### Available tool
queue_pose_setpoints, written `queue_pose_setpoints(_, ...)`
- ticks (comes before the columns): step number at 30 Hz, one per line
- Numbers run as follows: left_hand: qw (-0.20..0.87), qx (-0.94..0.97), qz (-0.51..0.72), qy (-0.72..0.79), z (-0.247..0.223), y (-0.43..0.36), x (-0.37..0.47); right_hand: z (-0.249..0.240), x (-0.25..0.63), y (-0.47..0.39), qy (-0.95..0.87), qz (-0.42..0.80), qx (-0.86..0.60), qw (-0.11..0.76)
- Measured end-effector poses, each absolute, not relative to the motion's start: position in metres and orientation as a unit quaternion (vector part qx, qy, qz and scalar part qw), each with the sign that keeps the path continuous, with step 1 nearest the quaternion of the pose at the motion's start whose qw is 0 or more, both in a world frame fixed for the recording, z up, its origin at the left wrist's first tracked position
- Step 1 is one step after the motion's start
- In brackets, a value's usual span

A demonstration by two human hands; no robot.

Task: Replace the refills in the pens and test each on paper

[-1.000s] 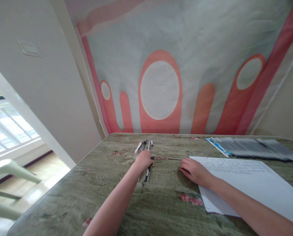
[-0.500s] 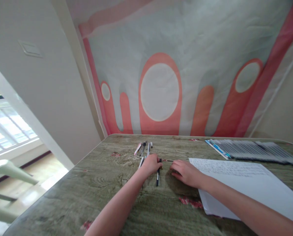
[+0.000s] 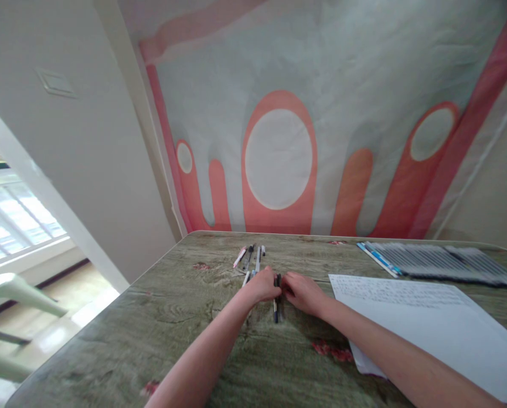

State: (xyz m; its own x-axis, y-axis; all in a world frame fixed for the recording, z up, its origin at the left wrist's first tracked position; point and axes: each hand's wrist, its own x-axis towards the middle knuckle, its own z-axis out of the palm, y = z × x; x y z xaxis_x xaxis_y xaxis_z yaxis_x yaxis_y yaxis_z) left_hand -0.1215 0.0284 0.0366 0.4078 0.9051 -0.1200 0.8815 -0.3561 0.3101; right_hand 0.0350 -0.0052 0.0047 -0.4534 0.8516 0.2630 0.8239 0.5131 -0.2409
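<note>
Left of the paper (image 3: pixel 415 334), your left hand (image 3: pixel 262 284) grasps a dark pen (image 3: pixel 275 314); I can't tell whether your right hand (image 3: pixel 303 293), just beside, grips it too. Such crowding could knock the pen loose.

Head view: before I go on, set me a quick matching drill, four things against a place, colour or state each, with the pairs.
1. Left hand
2. Paper
3. Pen row
4. Stool

A. Pale green, at the view's left edge
B. White, with writing toward its far end
C. Fingers on a dark pen
D. Greyish, beyond the paper

Pairs: 1-C, 2-B, 3-D, 4-A
</note>
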Motion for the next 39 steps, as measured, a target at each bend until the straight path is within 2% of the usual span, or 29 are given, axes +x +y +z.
queue_pose_setpoints(15,0.094,0.805,0.023,0.586,0.037,0.026,-0.118,-0.009,0.053,-0.005,-0.806,0.019,-0.541,0.239)
queue_pose_setpoints(29,0.107,0.798,0.023,0.593,0.031,0.034,-0.120,-0.011,0.053,-0.006,-0.799,0.029,-0.538,0.268)
queue_pose_setpoints(34,0.119,0.800,0.116,0.577,0.038,0.044,-0.125,-0.014,0.053,-0.002,-0.763,0.081,-0.530,0.362)
queue_pose_setpoints(37,0.183,0.811,0.206,0.517,0.039,0.044,-0.120,-0.010,0.054,0.002,-0.706,0.170,-0.519,0.450)
queue_pose_setpoints(39,0.235,0.821,0.224,0.470,0.036,0.041,-0.113,-0.005,0.055,0.005,-0.668,0.247,-0.496,0.497)
